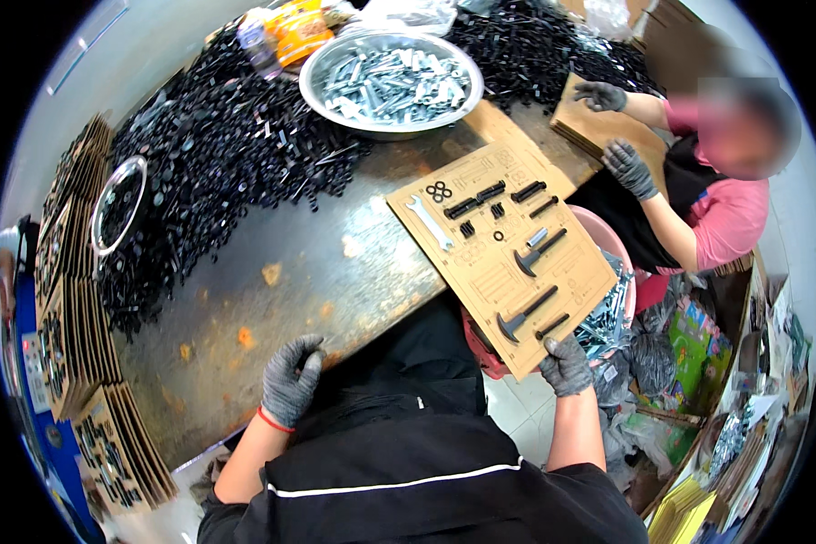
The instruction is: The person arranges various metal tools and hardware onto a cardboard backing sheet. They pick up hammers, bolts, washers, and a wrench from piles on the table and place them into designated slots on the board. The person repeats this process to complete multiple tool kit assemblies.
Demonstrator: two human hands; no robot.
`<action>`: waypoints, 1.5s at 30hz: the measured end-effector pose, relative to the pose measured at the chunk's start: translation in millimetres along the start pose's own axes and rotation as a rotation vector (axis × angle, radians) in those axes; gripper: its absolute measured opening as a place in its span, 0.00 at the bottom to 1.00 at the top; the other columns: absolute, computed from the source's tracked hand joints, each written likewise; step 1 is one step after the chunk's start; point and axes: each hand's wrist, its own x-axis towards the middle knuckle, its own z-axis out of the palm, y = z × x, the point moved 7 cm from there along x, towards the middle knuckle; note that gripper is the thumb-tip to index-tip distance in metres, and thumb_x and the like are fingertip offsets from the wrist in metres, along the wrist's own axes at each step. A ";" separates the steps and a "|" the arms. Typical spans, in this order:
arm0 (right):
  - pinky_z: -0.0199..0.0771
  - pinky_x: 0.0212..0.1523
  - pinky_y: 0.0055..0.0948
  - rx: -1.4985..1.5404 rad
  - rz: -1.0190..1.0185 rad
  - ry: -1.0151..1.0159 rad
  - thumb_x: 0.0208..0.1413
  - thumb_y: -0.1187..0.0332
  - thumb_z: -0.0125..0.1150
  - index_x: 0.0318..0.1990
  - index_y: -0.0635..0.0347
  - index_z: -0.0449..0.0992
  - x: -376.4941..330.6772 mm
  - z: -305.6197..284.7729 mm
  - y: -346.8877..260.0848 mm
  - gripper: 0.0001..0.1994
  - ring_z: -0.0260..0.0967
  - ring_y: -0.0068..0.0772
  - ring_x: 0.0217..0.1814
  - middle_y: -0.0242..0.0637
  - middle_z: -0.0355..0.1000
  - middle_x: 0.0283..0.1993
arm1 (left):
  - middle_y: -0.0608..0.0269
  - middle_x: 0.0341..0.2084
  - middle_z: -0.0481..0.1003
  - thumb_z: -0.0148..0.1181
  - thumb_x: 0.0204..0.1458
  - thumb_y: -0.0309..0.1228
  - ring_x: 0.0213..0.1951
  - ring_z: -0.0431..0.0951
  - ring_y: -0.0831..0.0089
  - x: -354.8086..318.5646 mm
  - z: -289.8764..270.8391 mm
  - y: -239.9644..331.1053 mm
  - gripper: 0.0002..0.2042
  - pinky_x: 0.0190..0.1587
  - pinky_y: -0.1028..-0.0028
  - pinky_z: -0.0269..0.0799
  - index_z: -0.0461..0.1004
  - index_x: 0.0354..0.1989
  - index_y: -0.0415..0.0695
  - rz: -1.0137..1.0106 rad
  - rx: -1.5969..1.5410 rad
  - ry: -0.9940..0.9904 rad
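My right hand (pixel 568 366), in a grey knit glove, grips the near corner of a brown cardboard panel (pixel 485 276) with printed outlines. The panel lies tilted, partly over the metal table (pixel 272 299) and partly past its edge. On it are a silver open-ended wrench (pixel 429 223), black bolts (pixel 475 199), black rings (pixel 439 191), a small silver cylinder (pixel 537 238) and two black T-shaped pieces (pixel 527 313). My left hand (pixel 292 379), gloved the same way, is at the table's front edge, thumb and fingers apart, holding nothing.
A steel bowl (pixel 313 104) of silver metal sleeves stands behind the panel. Black parts (pixel 236 136) are heaped across the table's far side. Cardboard panels (pixel 122 444) stack at left. A co-worker's gloved hands (pixel 630 169) are at right, near a pink tub (pixel 627 263).
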 end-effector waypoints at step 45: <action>0.73 0.53 0.32 -1.439 0.112 -1.021 0.57 0.62 0.62 0.47 0.58 0.78 7.5 382.2 192.9 0.13 0.74 0.34 0.49 0.38 0.78 0.44 | 0.61 0.20 0.76 0.60 0.55 0.37 0.20 0.75 0.69 -156.3 -202.8 -131.7 0.12 0.30 0.71 0.73 0.78 0.35 0.39 -0.579 0.080 0.103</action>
